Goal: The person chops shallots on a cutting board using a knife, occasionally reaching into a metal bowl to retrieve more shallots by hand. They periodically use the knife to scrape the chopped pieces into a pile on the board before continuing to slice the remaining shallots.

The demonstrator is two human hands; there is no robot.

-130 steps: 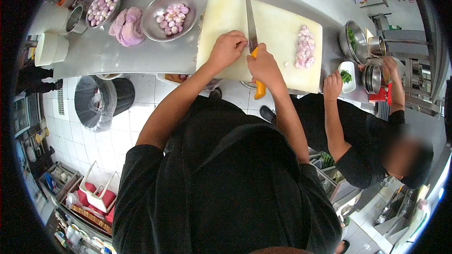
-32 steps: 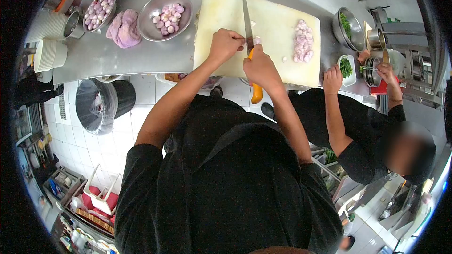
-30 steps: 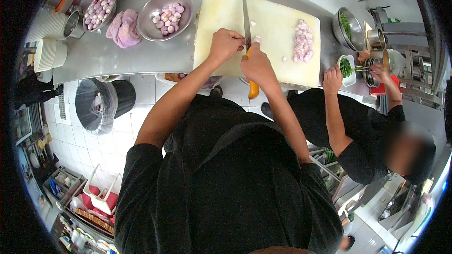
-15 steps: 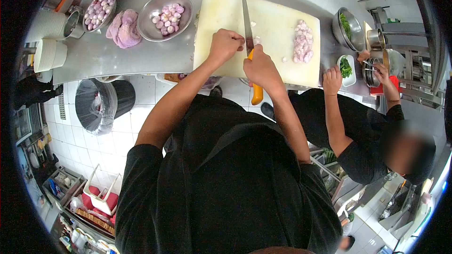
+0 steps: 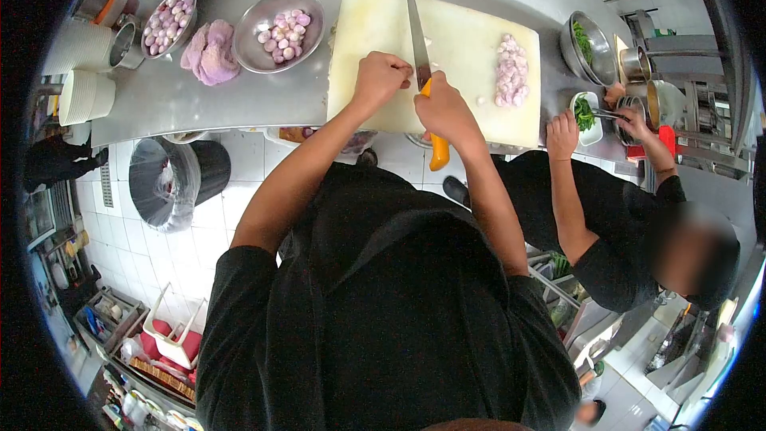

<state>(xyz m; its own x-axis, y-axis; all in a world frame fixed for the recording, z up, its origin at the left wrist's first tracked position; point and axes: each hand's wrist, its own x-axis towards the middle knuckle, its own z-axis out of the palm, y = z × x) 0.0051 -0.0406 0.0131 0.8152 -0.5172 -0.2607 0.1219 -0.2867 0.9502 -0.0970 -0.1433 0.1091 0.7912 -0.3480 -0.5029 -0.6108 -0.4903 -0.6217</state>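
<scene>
My right hand [image 5: 449, 114] is wrapped round the yellow handle of a long kitchen knife [image 5: 417, 32]. The blade points away from me over a white cutting board [image 5: 463, 40]. Just left of the blade, my left hand [image 5: 381, 81] is closed with its fingertips pinched together; whatever they hold is hidden. Pale bits lie beside the blade, partly covered by it and by my right hand. Toward the board's right side rests a heap of peeled shallots [image 5: 511, 72], with a single small piece [image 5: 480, 100] to its left.
Left of the board stand a steel bowl of shallots [image 5: 285, 36], a pinkish cloth [image 5: 211, 53] and another shallot bowl [image 5: 169, 24]. To the right, a co-worker's hands [image 5: 562, 136] are at a white dish of greens [image 5: 588, 116]. A lined bin [image 5: 163, 183] stands below the counter.
The co-worker's right hand has brought a metal utensil leftward to the greens in the white dish. My hands and the knife have hardly moved; the view has shifted slightly.
</scene>
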